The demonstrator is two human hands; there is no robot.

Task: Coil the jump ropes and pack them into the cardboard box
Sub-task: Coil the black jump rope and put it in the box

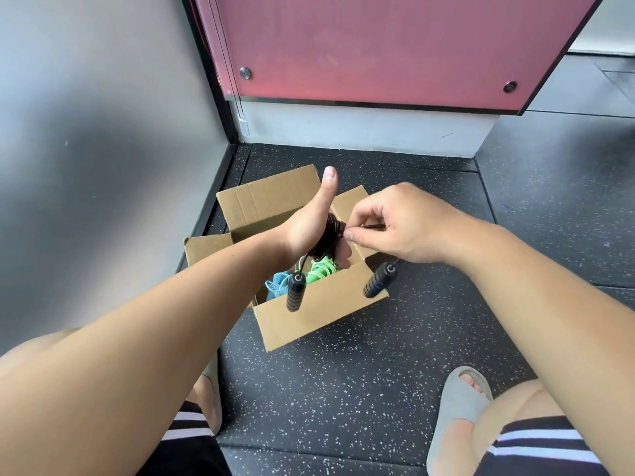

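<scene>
Bright even daylight, soft shadows, wide-angle edge distortion, blurred near forearms

— Premises type?
— Gym or fitness room, apparently. Black speckled rubber floor tiles point(343, 389), seams visible; pink wall panel point(378, 46) on metal standoff bolts point(245, 73); jump ropes point(321, 271) in a cardboard box point(309, 317).

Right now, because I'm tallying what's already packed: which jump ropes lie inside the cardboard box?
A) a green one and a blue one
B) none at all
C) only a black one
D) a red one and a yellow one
A: a green rope and a blue rope lie in the cardboard box, while the black rope is wound round the left hand above it, pinched by the right hand.
</scene>
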